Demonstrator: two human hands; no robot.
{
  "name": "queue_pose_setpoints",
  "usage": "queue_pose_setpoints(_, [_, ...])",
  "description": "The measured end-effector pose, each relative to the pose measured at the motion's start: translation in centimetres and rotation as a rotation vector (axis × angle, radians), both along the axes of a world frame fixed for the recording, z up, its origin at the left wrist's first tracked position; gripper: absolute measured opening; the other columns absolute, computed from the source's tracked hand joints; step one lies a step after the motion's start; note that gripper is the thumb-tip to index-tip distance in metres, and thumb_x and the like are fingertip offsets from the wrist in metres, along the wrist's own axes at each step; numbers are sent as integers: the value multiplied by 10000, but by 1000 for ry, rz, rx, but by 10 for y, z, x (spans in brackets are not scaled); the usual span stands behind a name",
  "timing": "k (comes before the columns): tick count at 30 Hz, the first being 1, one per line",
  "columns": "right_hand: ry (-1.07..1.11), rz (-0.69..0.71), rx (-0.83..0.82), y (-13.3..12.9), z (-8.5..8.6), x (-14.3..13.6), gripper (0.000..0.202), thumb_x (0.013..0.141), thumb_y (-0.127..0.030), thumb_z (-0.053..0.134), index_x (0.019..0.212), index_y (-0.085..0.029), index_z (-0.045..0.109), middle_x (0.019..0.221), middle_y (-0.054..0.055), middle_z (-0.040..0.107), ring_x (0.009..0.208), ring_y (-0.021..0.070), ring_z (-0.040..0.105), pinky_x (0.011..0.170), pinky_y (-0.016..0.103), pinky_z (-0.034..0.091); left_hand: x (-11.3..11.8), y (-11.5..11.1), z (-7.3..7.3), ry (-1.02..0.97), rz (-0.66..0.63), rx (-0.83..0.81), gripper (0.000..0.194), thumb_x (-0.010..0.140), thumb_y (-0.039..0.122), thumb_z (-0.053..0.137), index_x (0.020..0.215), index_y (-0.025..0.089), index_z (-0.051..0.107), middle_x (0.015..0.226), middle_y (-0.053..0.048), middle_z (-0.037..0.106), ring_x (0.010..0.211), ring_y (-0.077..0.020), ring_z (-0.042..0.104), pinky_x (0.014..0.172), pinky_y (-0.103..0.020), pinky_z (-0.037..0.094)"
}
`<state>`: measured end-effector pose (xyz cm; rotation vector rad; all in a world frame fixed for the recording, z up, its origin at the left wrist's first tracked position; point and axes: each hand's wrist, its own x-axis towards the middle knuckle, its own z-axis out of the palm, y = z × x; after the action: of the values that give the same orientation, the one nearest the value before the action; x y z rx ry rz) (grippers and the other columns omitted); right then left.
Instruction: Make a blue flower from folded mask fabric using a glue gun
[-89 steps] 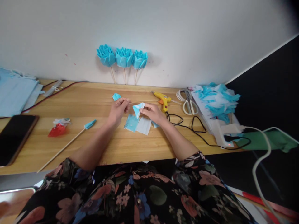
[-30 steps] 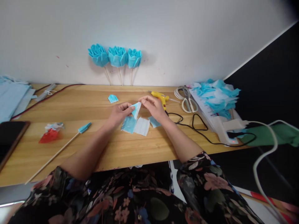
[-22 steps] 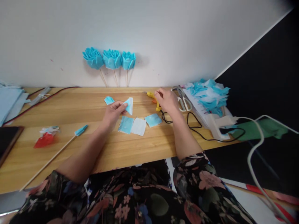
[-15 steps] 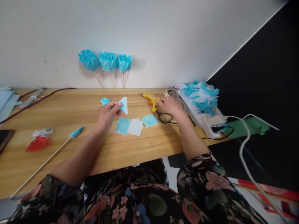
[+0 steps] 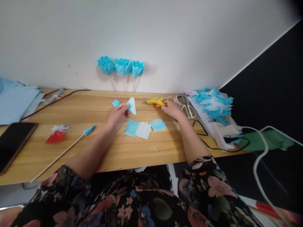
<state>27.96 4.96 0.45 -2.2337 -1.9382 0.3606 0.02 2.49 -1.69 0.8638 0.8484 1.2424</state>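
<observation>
And there was my left hand (image 5: 118, 116), grip closed narrow, thumb pressed over the folded piece (image 5: 132, 106)! The piece poked out past my fingertips on their right, its blue face by the thumb and its white edge outermost, held just above the wooden surface (image 5: 146, 153). Over on the other side, my right hand (image 5: 173, 109) had its grip wrapped round the handle of the yellow glue gun (image 5: 155, 101), and what a line-up: the nozzle pointed left, straight towards the folded piece, with a gap between them!

Just behind my left fingers, partly hidden, lay a small blue piece (image 5: 115, 103). Nearer me, below the space between my hands, came the flat squares: a blue square (image 5: 132, 127) touching a white square (image 5: 143, 130), and another blue square (image 5: 157, 125) just beside them on the right. Close behind my right wrist sat the scissors (image 5: 189, 111). Out to the left, well apart from my grip, lay the blue-tipped stick (image 5: 63, 152), while three blue flowers (image 5: 122, 66) leaned on their stems against the wall (image 5: 180, 47).
</observation>
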Motion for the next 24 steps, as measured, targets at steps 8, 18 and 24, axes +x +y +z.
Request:
queue_pose_setpoints(8, [881, 71, 524, -9, 0, 3, 410, 798, -404, 647, 1168, -226, 648, 877, -9, 639, 715, 133, 519, 690, 273, 455, -1, 0, -1, -84, -10, -60, 321, 804, 305, 782, 615, 164, 564, 536, 25, 564, 490, -70, 491, 536, -201, 383])
queue_pose_setpoints(18, [1263, 171, 202, -32, 10, -37, 426, 655, -535, 844, 912, -222, 712, 888, 36, 728, 748, 149, 634, 535, 235, 488, -2, 1, 0, -119, -47, -90, 336, 769, 356, 829, 645, 165, 582, 551, 35, 558, 512, -66, 500, 548, -204, 401])
queue_pose_setpoints(24, [1189, 240, 169, -35, 7, -44, 387, 751, -559, 749, 887, -200, 701, 954, 62, 747, 685, 116, 584, 583, 246, 492, -1, 0, -3, -130, -65, -104, 377, 708, 401, 872, 650, 163, 584, 558, 32, 568, 515, -68, 500, 553, -208, 411])
